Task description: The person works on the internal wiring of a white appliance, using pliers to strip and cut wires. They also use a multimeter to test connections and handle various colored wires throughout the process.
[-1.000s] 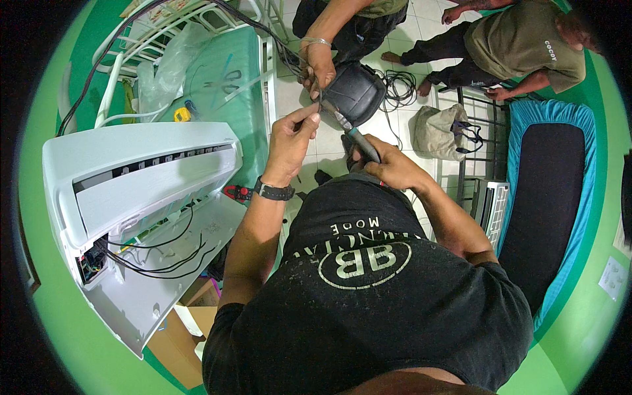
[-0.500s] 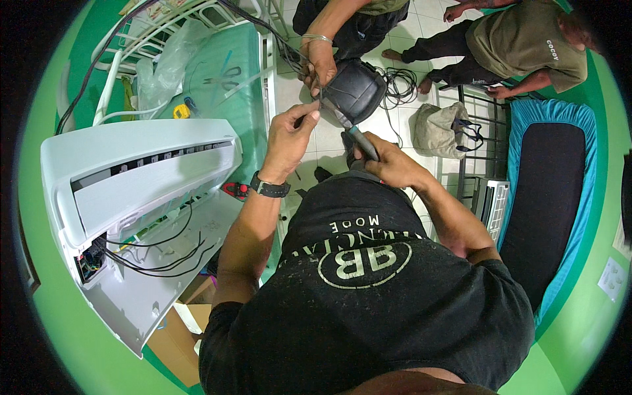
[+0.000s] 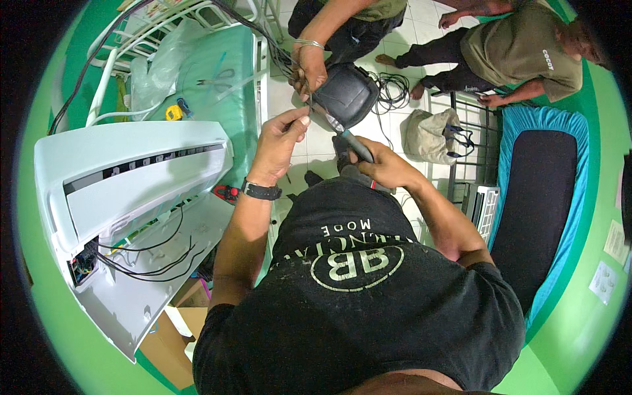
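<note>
My left hand (image 3: 280, 146), with a dark strap at its wrist, is closed in a pinch on a thin black cable (image 3: 310, 105). Just beyond it, a co-worker's hand (image 3: 311, 71) grips the same cable below a bundle of black cables (image 3: 273, 47). My right hand (image 3: 388, 166) is wrapped round the grey handle of a hand tool (image 3: 357, 147). The tool's metal head points up and left toward the pinched cable, a little apart from my left fingertips. Its exact kind is hard to make out.
A white air conditioner unit (image 3: 131, 178) with loose black wires lies at left. Scissors (image 3: 216, 80) and a yellow tape measure (image 3: 174, 113) rest on a green mattress. Beyond my hands are a black seat (image 3: 349, 92) and a canvas bag (image 3: 424, 135). Another person (image 3: 513, 46) sits at upper right.
The whole view has shifted slightly left. The co-worker's hand has moved a little up the cable, away from my left fingertips. Both my hands keep their holds.
</note>
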`<state>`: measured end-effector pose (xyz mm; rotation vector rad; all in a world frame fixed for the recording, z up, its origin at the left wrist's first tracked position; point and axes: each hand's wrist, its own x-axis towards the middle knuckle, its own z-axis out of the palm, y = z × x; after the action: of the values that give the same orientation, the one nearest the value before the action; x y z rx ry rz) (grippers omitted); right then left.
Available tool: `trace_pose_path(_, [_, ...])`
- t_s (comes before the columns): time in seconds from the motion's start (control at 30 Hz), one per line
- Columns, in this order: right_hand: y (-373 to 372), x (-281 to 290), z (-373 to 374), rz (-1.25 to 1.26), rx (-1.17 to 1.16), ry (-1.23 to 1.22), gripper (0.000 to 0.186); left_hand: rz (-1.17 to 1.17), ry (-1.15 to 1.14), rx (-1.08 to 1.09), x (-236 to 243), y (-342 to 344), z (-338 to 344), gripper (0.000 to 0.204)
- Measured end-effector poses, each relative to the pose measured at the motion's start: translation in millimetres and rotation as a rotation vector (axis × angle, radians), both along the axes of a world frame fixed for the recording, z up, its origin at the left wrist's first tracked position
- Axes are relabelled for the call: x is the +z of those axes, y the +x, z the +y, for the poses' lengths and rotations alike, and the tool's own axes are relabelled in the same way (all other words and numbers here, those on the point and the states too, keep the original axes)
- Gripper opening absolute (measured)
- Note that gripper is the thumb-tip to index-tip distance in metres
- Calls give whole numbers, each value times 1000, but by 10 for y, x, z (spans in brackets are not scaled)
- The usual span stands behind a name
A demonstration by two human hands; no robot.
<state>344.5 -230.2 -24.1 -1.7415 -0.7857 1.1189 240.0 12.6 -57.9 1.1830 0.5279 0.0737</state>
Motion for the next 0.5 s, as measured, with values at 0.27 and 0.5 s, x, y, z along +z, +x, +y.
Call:
trace_pose_path(0.27, [174,-156,-237,364,-129,-104,41,-62,-268,74,190,1,12,29])
trace_pose_path(0.5, [334,-585,39,89,91,-241,37,-30,-466,203,90,-78,20,26])
